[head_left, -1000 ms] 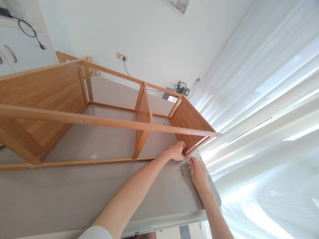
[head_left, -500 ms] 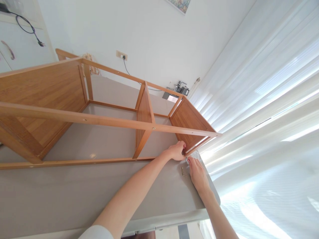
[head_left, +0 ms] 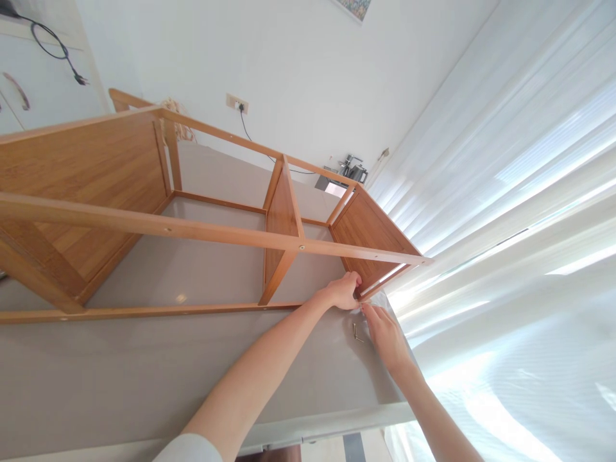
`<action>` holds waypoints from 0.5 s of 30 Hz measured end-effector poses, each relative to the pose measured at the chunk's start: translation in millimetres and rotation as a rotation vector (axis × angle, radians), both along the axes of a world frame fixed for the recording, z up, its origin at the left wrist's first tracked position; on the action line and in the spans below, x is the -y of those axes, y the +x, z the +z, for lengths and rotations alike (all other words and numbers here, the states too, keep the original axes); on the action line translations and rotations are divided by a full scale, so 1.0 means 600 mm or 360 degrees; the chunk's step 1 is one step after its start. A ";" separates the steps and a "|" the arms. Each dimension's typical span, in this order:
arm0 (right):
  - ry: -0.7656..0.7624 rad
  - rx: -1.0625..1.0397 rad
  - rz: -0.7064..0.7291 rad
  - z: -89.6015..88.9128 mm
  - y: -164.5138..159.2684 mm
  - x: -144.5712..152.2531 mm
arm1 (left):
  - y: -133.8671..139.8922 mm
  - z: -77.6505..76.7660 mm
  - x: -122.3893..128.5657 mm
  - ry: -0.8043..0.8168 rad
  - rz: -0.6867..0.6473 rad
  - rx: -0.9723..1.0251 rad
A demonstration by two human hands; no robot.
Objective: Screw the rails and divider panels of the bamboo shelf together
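Note:
A long wooden shelf frame [head_left: 231, 238] lies on its side on the grey-covered table, with solid panels at both ends and one in between. My left hand [head_left: 344, 292] is closed around the near lower corner of its right end panel [head_left: 375, 224]. Right beside it, my right hand [head_left: 385, 330] pinches a small piece, apparently a screw, against the end of the lower rail [head_left: 192, 309]; the fingertips mostly hide it. Just left of my right hand, a couple of loose brass-coloured screws [head_left: 356, 333] lie on the table.
The grey table [head_left: 144, 378] ends close to my right hand, where sheer white curtains [head_left: 505, 224] hang. Behind the frame are an electric kettle [head_left: 357, 173] and a wall socket [head_left: 237, 102] with a cord. A white cabinet [head_left: 43, 90] stands far left.
The view has shifted slightly. My right hand has moved a little closer to the corner, and the shiny bit at its fingertips is now more hidden. My left hand keeps its hold.

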State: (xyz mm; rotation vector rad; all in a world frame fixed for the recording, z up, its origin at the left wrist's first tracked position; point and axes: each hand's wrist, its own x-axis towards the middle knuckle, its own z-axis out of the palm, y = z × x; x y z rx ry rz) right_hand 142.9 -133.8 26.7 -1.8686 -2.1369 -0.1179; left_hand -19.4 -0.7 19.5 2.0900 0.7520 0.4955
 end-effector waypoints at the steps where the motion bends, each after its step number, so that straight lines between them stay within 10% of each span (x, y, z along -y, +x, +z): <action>1: -0.0003 -0.0102 -0.0080 0.000 0.000 -0.001 | 0.000 0.000 0.000 -0.0002 0.0002 0.0000; 7: -0.0185 -0.0824 -0.0624 0.008 0.004 -0.017 | 0.002 -0.002 0.001 0.0002 0.0013 0.0000; 15: -0.0098 -0.0888 -0.0585 0.001 0.014 -0.016 | 0.001 -0.003 -0.002 0.0015 0.0005 -0.0010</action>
